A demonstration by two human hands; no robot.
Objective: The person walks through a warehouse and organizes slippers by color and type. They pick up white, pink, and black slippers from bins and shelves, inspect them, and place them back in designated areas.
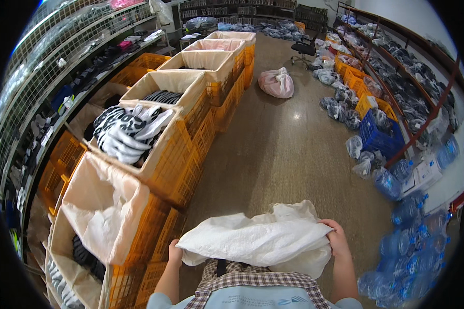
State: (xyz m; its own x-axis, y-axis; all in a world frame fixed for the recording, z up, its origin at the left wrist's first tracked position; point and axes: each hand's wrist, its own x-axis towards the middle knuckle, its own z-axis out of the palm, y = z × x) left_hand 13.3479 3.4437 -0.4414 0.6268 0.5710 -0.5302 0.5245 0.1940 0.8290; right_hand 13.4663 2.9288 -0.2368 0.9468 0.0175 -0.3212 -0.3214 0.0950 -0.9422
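A white woven sack [258, 239] is stretched sideways in front of my body. My left hand [175, 251] is closed on its left end, and the fingers of my right hand [336, 238] grip the opposite end. The cloth sags and folds between them, and its underside is hidden. To the left of my left hand stands an orange crate [134, 247] with a pale cloth liner [100, 206]; dark ribbed knit items [87, 257] show inside. Black-and-white patterned fabric pieces [129, 134] are heaped in the lined crate beyond it.
More lined orange crates [219, 62] run away in a row on the left, beside wire-mesh shelving [67, 56]. A tied pinkish-white sack [277, 83] sits on the brown floor [263, 149]. At right are bagged goods [340, 105], a blue crate [379, 134] and large water bottles [410, 247].
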